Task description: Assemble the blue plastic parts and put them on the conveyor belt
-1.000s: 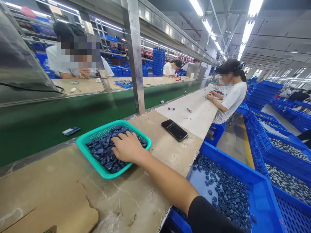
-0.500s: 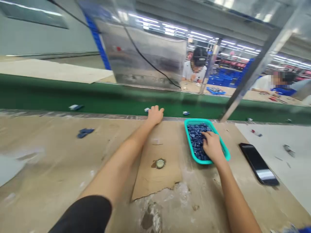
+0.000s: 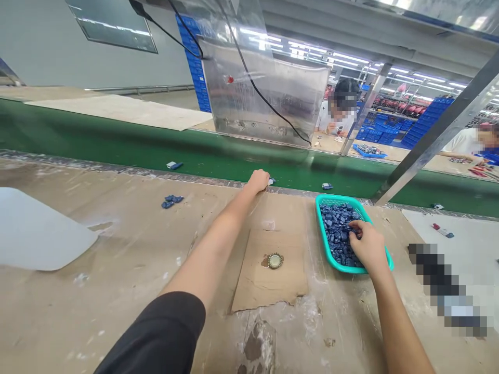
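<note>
My left hand point(image 3: 259, 181) reaches to the near edge of the green belt point(image 3: 218, 161), its fingers curled beside a small white-and-blue piece point(image 3: 272, 182); whether they grip it I cannot make out. Over the right side of a turquoise basket point(image 3: 320, 228) is my right hand point(image 3: 365, 243), thumb and forefinger bent toward each other with a gap between them, among many small dark blue pieces point(image 3: 337, 228). Between my arms a round metal cap point(image 3: 275, 261) lies on a piece of brown cardboard point(image 3: 268, 291).
Several blue pieces point(image 3: 171, 201) lie on the table at left, near a white sheet point(image 3: 35, 234). A slanted metal post point(image 3: 436, 130) rises behind the basket. A blurred-out dark object point(image 3: 444, 285) lies at right. Two people sit beyond the belt.
The whole view has shifted, so things appear further right. My left hand's fingers, spread before, are now curled in beside the piece on the belt. My right hand stays at the basket.
</note>
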`<state>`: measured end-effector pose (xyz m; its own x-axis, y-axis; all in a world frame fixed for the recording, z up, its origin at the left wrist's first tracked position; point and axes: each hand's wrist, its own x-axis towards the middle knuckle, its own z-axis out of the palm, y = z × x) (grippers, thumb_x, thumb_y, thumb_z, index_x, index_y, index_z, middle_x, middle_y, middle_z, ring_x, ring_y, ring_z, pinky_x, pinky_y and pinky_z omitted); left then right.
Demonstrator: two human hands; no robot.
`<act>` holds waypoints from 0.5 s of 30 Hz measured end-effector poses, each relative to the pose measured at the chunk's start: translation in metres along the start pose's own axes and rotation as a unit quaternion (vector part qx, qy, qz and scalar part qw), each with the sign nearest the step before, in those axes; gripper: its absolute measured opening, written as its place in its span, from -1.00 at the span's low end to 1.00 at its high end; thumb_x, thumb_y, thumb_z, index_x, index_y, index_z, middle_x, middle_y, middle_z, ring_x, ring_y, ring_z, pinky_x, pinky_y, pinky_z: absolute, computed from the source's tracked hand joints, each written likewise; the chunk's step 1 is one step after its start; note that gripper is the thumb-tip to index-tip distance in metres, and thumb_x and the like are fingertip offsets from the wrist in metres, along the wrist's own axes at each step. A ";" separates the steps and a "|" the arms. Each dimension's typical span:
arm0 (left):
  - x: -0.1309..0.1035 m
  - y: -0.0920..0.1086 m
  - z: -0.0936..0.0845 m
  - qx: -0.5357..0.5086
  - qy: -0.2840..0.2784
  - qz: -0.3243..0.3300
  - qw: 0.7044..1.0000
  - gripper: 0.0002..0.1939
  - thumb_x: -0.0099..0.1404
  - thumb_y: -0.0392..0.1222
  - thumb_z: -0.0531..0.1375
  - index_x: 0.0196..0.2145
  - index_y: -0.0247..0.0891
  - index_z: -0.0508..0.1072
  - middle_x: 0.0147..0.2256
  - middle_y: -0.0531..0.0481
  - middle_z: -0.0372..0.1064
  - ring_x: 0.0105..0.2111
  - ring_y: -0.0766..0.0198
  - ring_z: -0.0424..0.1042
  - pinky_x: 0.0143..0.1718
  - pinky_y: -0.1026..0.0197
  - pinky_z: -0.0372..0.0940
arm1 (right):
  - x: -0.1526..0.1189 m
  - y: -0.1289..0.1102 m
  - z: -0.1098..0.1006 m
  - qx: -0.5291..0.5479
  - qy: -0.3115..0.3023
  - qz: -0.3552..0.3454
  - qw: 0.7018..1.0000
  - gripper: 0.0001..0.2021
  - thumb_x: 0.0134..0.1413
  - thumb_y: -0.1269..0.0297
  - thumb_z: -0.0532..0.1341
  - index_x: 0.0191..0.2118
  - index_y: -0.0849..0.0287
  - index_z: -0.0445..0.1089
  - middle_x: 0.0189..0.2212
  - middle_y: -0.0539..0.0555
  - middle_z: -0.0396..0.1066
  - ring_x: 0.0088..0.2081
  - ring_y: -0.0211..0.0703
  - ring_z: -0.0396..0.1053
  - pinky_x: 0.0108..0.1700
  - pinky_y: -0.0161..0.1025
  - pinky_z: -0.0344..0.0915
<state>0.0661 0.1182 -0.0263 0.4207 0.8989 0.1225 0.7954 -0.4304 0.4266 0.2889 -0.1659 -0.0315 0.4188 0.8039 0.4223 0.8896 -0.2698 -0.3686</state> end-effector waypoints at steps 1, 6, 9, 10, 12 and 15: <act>-0.002 -0.004 -0.003 -0.034 0.007 -0.002 0.999 -0.76 0.11 -0.32 0.06 -0.33 -0.28 0.51 -0.18 -0.17 0.40 -0.04 0.02 0.27 0.02 0.09 0.12 | 0.000 0.000 0.000 0.007 0.002 0.000 1.000 -0.74 -0.17 0.42 0.06 -0.30 0.26 0.39 -0.42 0.13 0.37 -0.43 -0.09 0.31 -0.25 -0.12 0.28; -0.024 -0.011 -0.023 -0.237 0.083 -0.053 0.967 -0.74 0.06 -0.43 0.09 -0.30 -0.30 0.48 -0.23 -0.10 0.41 -0.11 0.15 0.32 0.02 0.17 0.15 | 0.003 -0.002 -0.009 0.048 0.052 0.013 0.997 -0.74 -0.12 0.29 0.08 -0.29 0.26 0.40 -0.42 0.15 0.33 -0.46 -0.09 0.30 -0.26 -0.06 0.28; -0.052 -0.009 -0.035 -0.374 0.101 -0.087 0.918 -0.70 0.14 -0.45 0.01 -0.19 -0.33 0.40 -0.25 -0.11 0.40 -0.23 0.28 0.39 -0.08 0.18 0.26 | 0.002 -0.013 -0.020 0.224 0.092 0.055 0.969 -0.78 -0.14 0.22 0.13 -0.38 0.23 0.41 -0.44 0.12 0.34 -0.46 -0.11 0.33 -0.25 -0.05 0.29; -0.066 -0.009 -0.038 -0.416 0.098 -0.093 0.899 -0.71 0.17 -0.45 -0.02 -0.19 -0.36 0.39 -0.26 -0.12 0.39 -0.26 0.32 0.40 -0.10 0.20 0.28 | 0.001 -0.019 -0.023 0.314 0.085 0.074 0.943 -0.80 -0.18 0.21 0.18 -0.40 0.21 0.41 -0.47 0.10 0.34 -0.45 -0.11 0.35 -0.24 -0.07 0.30; -0.099 -0.007 -0.044 -0.484 0.082 -0.094 0.866 -0.76 0.23 -0.42 -0.05 -0.25 -0.40 0.39 -0.28 -0.15 0.40 -0.29 0.35 0.41 -0.12 0.23 0.31 | -0.004 -0.035 -0.030 0.475 0.043 0.102 0.873 -0.80 -0.29 0.22 0.28 -0.43 0.18 0.42 -0.48 0.04 0.35 -0.43 -0.15 0.37 -0.25 -0.14 0.32; -0.156 -0.002 -0.048 -0.621 0.010 -0.097 0.778 -0.83 0.24 -0.35 0.03 -0.35 -0.41 0.41 -0.31 -0.14 0.40 -0.29 0.33 0.42 -0.08 0.23 0.31 | -0.018 -0.063 -0.033 0.589 -0.040 0.092 0.802 -0.77 -0.40 0.27 0.38 -0.46 0.15 0.44 -0.44 0.00 0.36 -0.44 -0.24 0.37 -0.34 -0.29 0.33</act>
<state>-0.0219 -0.0169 -0.0028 0.3280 0.9437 -0.0438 -0.1971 0.1137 0.9738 0.2316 -0.1806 0.0116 0.4684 0.8518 0.2348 0.0043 0.2635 -0.9646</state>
